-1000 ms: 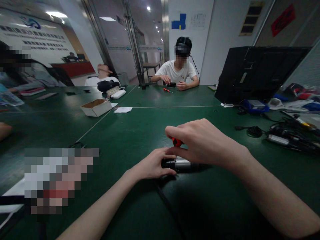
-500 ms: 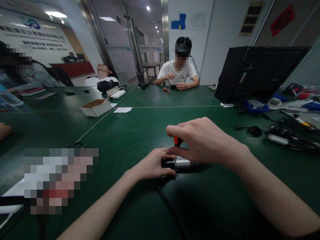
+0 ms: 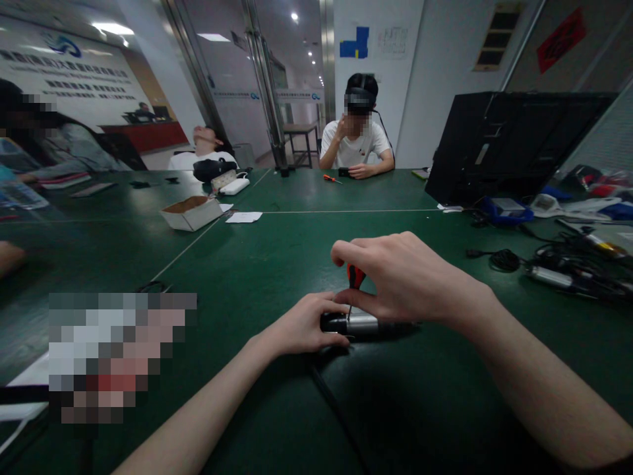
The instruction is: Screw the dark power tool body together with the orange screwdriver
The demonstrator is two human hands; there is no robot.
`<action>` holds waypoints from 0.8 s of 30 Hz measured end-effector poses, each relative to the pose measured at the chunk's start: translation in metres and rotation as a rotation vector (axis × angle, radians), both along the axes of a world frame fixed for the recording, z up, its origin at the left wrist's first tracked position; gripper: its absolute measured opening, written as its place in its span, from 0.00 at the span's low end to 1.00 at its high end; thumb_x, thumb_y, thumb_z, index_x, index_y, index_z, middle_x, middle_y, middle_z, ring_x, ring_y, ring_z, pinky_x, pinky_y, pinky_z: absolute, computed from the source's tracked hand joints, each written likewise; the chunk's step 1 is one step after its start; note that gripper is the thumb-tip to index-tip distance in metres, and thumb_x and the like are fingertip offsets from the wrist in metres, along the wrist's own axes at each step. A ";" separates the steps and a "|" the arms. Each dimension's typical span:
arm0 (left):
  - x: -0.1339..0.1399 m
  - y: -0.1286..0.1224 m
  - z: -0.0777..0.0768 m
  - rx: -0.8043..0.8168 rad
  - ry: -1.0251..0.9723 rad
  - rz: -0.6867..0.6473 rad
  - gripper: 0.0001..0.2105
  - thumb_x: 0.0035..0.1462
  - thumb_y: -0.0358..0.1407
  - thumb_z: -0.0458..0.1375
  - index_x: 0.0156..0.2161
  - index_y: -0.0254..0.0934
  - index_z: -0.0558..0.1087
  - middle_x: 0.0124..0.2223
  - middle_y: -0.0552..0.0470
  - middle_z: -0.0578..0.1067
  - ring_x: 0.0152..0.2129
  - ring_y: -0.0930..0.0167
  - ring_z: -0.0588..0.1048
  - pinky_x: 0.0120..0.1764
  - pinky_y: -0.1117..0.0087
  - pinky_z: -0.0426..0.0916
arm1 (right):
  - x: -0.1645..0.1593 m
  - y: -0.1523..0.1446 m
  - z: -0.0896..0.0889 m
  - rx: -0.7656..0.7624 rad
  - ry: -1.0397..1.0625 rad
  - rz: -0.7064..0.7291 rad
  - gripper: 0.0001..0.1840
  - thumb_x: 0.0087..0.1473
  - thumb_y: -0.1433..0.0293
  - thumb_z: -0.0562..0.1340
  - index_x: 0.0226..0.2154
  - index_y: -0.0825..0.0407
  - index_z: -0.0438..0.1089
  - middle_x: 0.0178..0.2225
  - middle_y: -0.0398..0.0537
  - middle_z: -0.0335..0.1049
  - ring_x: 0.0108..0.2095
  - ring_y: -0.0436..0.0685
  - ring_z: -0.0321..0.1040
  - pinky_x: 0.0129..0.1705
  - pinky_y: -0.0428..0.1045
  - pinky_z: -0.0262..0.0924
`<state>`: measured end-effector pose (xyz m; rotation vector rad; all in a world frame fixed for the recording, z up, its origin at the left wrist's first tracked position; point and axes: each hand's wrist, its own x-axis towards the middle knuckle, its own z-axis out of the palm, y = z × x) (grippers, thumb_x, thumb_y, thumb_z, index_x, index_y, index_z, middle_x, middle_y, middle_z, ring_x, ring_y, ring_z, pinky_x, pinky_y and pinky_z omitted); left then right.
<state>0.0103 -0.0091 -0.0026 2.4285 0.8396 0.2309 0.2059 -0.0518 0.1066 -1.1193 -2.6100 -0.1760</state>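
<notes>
Green table (image 3: pixel 267 264): black-and-silver cylinder (image 3: pixel 363 323) lying flat, red-black screwdriver (image 3: pixel 355 277) near-upright above.

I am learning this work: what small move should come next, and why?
Probably a small turn of the red and black screwdriver by the right hand: its thin shaft appears to meet the silver and black cylinder, which the left hand holds.
</notes>
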 end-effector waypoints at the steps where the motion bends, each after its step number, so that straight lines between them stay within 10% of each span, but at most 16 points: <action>1: 0.000 0.000 0.000 0.004 -0.003 0.001 0.18 0.49 0.44 0.66 0.44 0.39 0.75 0.42 0.51 0.74 0.38 0.64 0.72 0.42 0.68 0.64 | -0.001 0.001 -0.001 0.028 -0.010 -0.024 0.15 0.57 0.56 0.56 0.39 0.50 0.61 0.30 0.42 0.69 0.24 0.50 0.61 0.23 0.46 0.40; 13: -0.001 0.001 0.003 -0.014 0.013 -0.023 0.18 0.50 0.45 0.64 0.45 0.39 0.75 0.42 0.49 0.74 0.38 0.65 0.72 0.42 0.67 0.64 | 0.003 0.001 0.001 -0.140 0.064 0.085 0.16 0.53 0.70 0.58 0.45 0.50 0.57 0.36 0.42 0.70 0.30 0.50 0.63 0.27 0.45 0.47; 24: 0.000 -0.001 0.004 -0.018 0.016 -0.002 0.18 0.50 0.44 0.65 0.45 0.39 0.75 0.43 0.49 0.73 0.38 0.64 0.72 0.41 0.67 0.64 | -0.001 0.007 -0.002 0.001 -0.016 -0.079 0.12 0.58 0.57 0.56 0.36 0.49 0.63 0.25 0.41 0.69 0.23 0.49 0.60 0.23 0.46 0.40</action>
